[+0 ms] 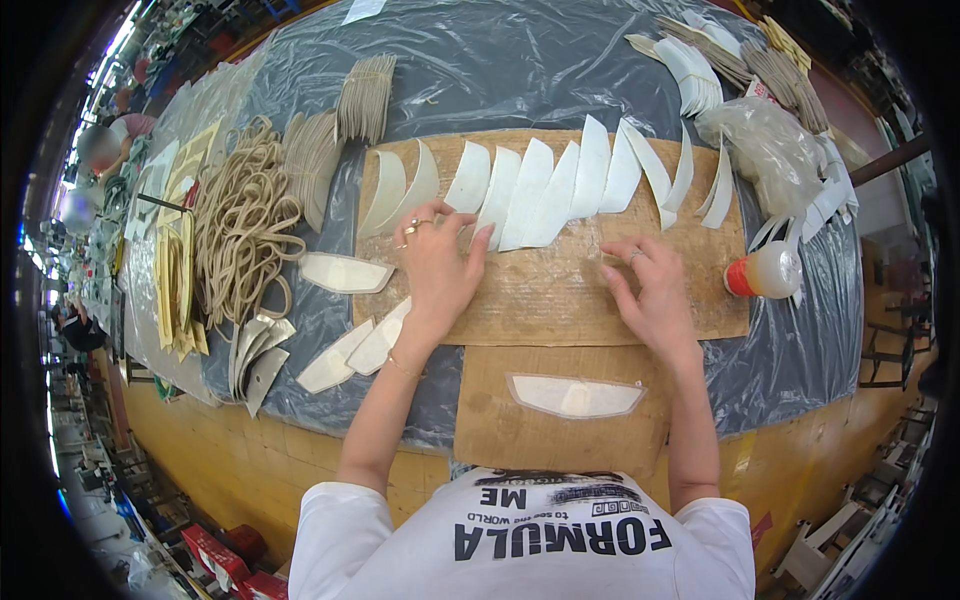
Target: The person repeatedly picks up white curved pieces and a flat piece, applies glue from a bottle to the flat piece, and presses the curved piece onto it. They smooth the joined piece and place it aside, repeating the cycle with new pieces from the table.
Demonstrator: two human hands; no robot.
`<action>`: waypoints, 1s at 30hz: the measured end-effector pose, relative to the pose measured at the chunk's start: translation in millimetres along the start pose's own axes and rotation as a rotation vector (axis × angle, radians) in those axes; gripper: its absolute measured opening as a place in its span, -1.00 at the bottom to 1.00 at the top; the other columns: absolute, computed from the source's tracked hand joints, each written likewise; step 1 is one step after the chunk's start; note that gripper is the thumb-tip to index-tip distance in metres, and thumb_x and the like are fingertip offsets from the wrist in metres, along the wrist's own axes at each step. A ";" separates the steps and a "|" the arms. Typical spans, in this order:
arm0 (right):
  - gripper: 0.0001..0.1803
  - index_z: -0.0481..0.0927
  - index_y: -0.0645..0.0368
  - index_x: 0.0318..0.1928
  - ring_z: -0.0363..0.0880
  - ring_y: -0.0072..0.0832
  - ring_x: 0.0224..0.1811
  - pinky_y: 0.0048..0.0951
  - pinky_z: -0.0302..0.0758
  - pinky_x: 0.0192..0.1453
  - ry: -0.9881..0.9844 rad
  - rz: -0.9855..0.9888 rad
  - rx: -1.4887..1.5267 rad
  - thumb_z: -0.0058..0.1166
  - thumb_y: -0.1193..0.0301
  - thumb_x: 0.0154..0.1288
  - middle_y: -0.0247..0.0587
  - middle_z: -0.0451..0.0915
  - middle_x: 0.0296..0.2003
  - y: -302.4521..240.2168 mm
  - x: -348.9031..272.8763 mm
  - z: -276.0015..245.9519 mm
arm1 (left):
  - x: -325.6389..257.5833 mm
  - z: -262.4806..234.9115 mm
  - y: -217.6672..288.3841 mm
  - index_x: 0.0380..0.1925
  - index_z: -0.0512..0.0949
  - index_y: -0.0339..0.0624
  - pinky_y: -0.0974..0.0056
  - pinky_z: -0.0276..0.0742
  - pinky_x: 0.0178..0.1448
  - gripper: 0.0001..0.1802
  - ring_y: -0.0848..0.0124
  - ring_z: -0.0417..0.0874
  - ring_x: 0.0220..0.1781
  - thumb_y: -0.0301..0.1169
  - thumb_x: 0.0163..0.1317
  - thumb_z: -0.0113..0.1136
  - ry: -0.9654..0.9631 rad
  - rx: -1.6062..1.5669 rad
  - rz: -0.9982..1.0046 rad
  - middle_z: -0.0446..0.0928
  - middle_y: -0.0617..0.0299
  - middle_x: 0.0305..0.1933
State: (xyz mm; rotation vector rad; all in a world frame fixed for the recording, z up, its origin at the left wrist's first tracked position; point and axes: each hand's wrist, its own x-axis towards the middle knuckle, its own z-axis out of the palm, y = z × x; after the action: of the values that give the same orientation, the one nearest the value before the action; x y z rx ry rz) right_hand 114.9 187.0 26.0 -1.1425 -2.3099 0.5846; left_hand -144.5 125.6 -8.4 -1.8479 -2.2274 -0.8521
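A row of curved white pieces [527,200], some overlapping, lies across the cardboard sheet [570,300]. My left hand [440,262] is at the lower left of this row, its fingers bent and apart, the tips at the bottom edges of the nearest pieces. Whether they press on one I cannot tell. Over the right half of the cardboard hovers my right hand [650,288], thumb and fingers spread with nothing visible between them. Closer to me, a pale curved piece with a grey-brown border [577,396] rests on a smaller cardboard [500,430]. Similar bordered pieces [345,273] lie left of my left forearm.
Left stand a heap of beige cord [245,215], stacked beige strips [312,165] and yellow strips [175,275]. A white-and-orange container [765,272] is at the right, by a clear plastic bag [765,145]. Dark plastic sheeting [480,75] covers the table.
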 end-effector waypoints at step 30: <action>-0.42 0.43 0.11 0.30 0.11 -0.19 0.51 0.06 0.06 0.52 -0.256 -0.101 -0.235 0.07 0.10 0.38 -0.08 0.29 0.40 10.3 33.6 67.9 | 67.7 40.1 -29.1 -0.13 0.49 -0.21 0.37 0.46 -0.39 -0.85 0.38 0.72 -0.33 -0.38 0.47 -0.02 -0.009 -0.860 -0.124 0.64 0.17 -0.38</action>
State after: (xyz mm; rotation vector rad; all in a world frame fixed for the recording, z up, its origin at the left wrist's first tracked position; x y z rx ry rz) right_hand 62.9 209.6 -25.2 -1.0985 -2.6972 0.4523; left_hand -178.2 201.2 -22.1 -1.9730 -2.1578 -2.0686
